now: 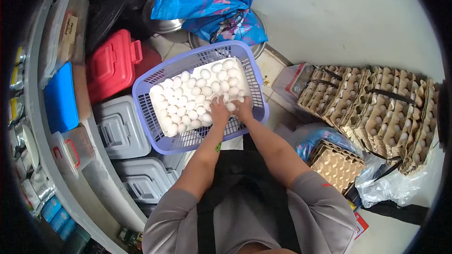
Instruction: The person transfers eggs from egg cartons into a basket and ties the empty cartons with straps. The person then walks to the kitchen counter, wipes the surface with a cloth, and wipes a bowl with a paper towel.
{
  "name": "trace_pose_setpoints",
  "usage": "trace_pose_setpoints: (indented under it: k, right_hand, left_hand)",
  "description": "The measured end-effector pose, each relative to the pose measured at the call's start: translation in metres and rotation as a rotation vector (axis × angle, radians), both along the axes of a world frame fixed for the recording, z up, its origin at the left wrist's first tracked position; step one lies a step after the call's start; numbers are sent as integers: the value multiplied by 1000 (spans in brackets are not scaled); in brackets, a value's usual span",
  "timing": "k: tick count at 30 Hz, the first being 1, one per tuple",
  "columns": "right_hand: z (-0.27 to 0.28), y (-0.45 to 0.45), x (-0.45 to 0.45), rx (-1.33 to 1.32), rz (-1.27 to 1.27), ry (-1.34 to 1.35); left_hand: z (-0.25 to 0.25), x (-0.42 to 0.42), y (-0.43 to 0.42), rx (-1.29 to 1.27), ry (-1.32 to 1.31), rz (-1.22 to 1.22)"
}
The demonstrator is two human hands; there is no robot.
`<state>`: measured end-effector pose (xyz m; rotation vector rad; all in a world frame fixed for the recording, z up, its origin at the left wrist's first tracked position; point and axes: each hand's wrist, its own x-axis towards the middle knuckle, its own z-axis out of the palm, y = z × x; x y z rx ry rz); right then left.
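Note:
Many white eggs [191, 91] lie on a white tray [240, 68] inside a purple plastic basket [141, 113]. Both my hands reach over the lower right part of the eggs. My left hand [219, 110] rests on eggs with its fingers spread. Close to its right is my right hand [242, 108], its fingers curved around an egg [230, 107] at the tray's lower right edge. Some fingertips of my right hand are hard to make out among the eggs.
Strapped cardboard trays of eggs [376, 108] stand at the right, above empty cartons [336, 167]. Red [110, 66] and grey [121, 127] lidded boxes line the left, beside a curved shelf [89, 164]. A blue bag [207, 0] sits beyond the basket.

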<state>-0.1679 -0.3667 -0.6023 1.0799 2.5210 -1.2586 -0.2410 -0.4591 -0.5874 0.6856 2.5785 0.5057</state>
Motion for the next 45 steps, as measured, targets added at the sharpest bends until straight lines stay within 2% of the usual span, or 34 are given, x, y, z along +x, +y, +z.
trace_pose_setpoints:
  k: [2,3,4,5,6,7,8,9,10,11,12,13,14,15,16,17,18,19,20,21,22,24,25,27,28,30,32,35,36,38,40,42,43,45]
  right_hand:
    - [-19,0,7,-69,-28,-4]
    - [-23,1,11,91,81,-75]
    - [-35,0,15,105,50,-71]
    - [-50,-2,18,102,26,-71]
    - [-55,1,20,104,-9,-70]
    - [-30,9,18,120,202,-145]
    - [7,20,15,134,403,-229]
    - [31,27,9,46,476,-200]
    - [57,41,8,-39,543,-164]
    - [112,64,18,-124,521,-33]
    - [184,82,28,-200,509,107]
    - [248,107,49,-283,491,251]
    - [316,131,78,-368,490,400]
    - [396,151,117,-325,445,506]
    - [454,173,157,-130,446,653]
    - [503,188,201,103,339,692]
    - [534,202,245,121,54,829]
    - [563,221,283,349,-231,833]
    - [585,251,319,584,-499,696]
    - [594,284,346,720,-644,674]
    - [588,333,389,740,-749,563]
    - [572,400,452,785,-882,114]
    - [559,416,466,789,-890,123]
    - [545,437,481,891,-723,-347]
    - [544,439,484,888,-728,-342]
    - [541,442,485,658,-836,-158]
    - [539,444,491,597,-877,-71]
    - [536,458,513,380,-871,136]
    - [542,449,512,386,-877,133]
    - [545,427,507,474,-1132,284]
    - [544,424,516,423,-1141,365]
    - [539,425,524,10,-1174,1083]
    - [541,421,524,-104,-1088,1281]
    - [545,427,511,-94,-1175,1254]
  left_hand:
    - [-17,5,-2,-3,38,-22]
    - [-15,7,-2,-44,81,1]
    - [-15,9,0,-78,123,16]
    - [-23,9,-1,-78,56,46]
    - [8,7,10,-198,16,68]
    - [3,3,6,-113,73,-5]
    - [-38,-1,-9,20,82,-59]
    - [-43,-3,-14,18,45,-57]
    - [-65,-6,-28,79,321,-294]
    - [-19,-3,-17,110,50,-171]
    - [-55,-17,-27,-114,58,-409]
    - [-78,-34,-45,112,-111,-464]
    - [-35,-31,-38,-214,-72,-494]
    - [19,-21,-27,-281,-218,-298]
    - [7,-30,-26,-249,-229,-235]
    - [22,-31,-15,-229,-227,-252]
    - [35,-33,-1,-225,-213,-274]
    - [47,-36,19,-120,-236,-325]
    - [62,-36,42,-14,-259,-372]
    - [81,-34,68,123,-183,-469]
    - [105,-32,99,258,-106,-563]
    - [183,-13,162,405,-144,-640]
    - [228,2,188,519,-133,-695]
    - [313,39,231,679,-118,-804]
    - [350,58,246,713,-118,-860]
    - [408,96,270,870,-150,-947]
    - [449,130,293,1028,92,-1092]
    - [505,184,320,1218,193,-1273]
    - [518,201,330,1272,185,-1325]
    - [531,230,357,1371,265,-1432]
    - [543,257,377,1363,280,-1499]
    - [552,287,400,1357,289,-1574]
    - [555,303,414,1171,282,-1659]
    - [558,336,442,879,347,-1760]
